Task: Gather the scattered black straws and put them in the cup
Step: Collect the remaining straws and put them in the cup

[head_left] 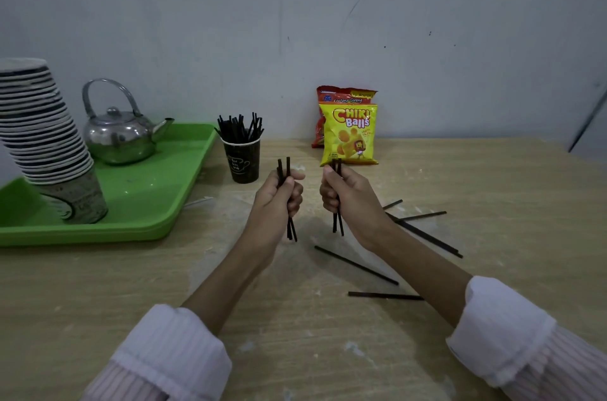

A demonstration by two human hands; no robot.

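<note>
Simple drinks corner, kettle (120, 134) on green tray (157, 200), stacked paper cups (42, 124), snack packets (348, 134)

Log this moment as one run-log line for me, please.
left hand: grips left bundle | right hand: grips right bundle | cup: standing, part-filled | loose straws: on table

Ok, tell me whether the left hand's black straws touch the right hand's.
Apart. The head view shows pale wooden table between the thin black straws in the left hand and the bunch in the right hand.
</note>
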